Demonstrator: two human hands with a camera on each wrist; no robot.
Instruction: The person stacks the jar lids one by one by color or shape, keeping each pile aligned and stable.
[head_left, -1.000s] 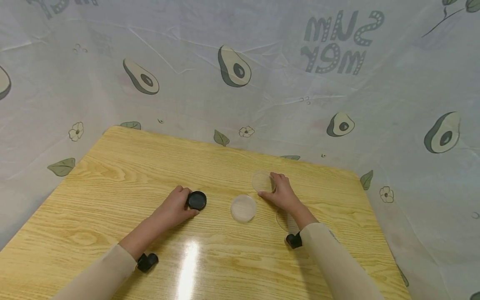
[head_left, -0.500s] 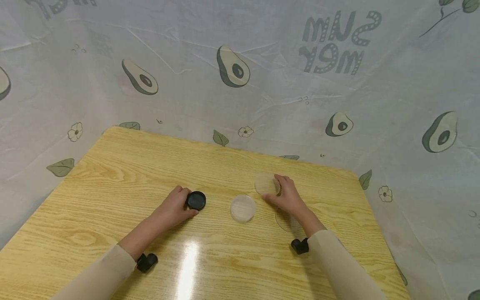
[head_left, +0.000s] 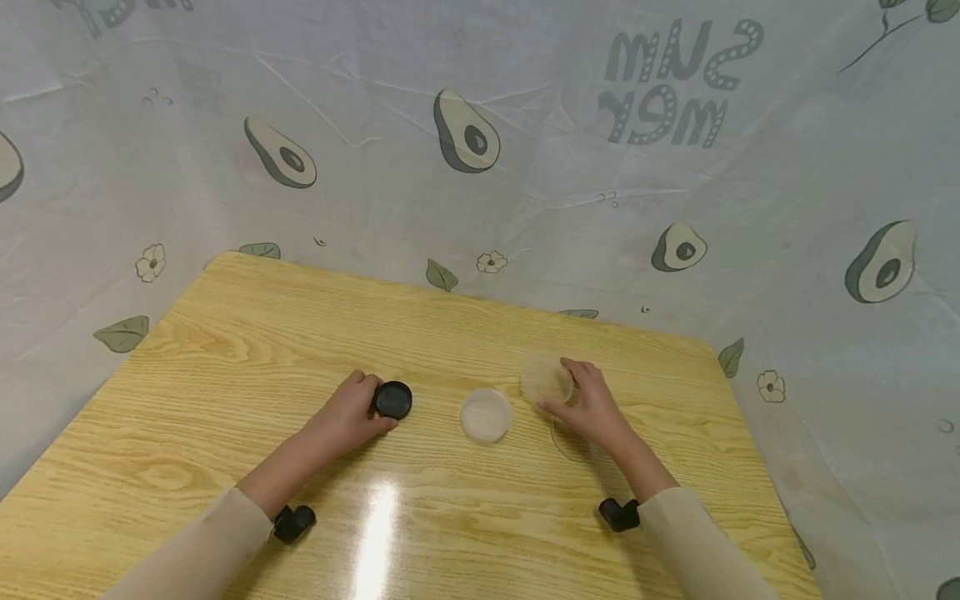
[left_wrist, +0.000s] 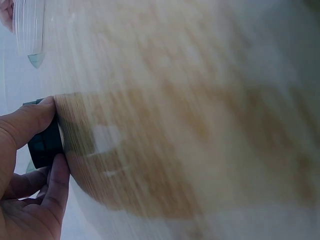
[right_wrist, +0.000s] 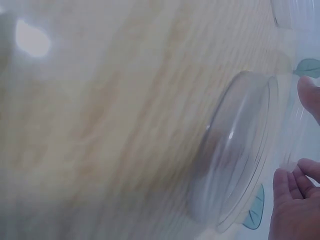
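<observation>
My left hand (head_left: 349, 418) grips a shallow black round lid (head_left: 393, 401) by its edge, thumb on the near side. In the left wrist view the black lid (left_wrist: 46, 145) stands edge-on between thumb and fingers. My right hand (head_left: 596, 414) holds a clear round dish (head_left: 542, 380) between thumb and fingertips; it is blurred and faint. A second clear dish (head_left: 567, 442) lies on the table below the right hand, partly hidden by it. The right wrist view shows this dish (right_wrist: 212, 155) up close. Between the hands rests a clear round container (head_left: 486, 416).
The wood-grain table (head_left: 300, 317) carries everything. Behind it and at the sides hangs a pale sheet (head_left: 375, 192) printed with avocados. A bright glare (head_left: 375, 533) lies on the near part of the table. A black wrist camera (head_left: 294, 524) sits under the left wrist.
My right hand has moved right and slightly toward me, carrying the clear dish. The left hand and black lid have stayed in place, as have the things on the table.
</observation>
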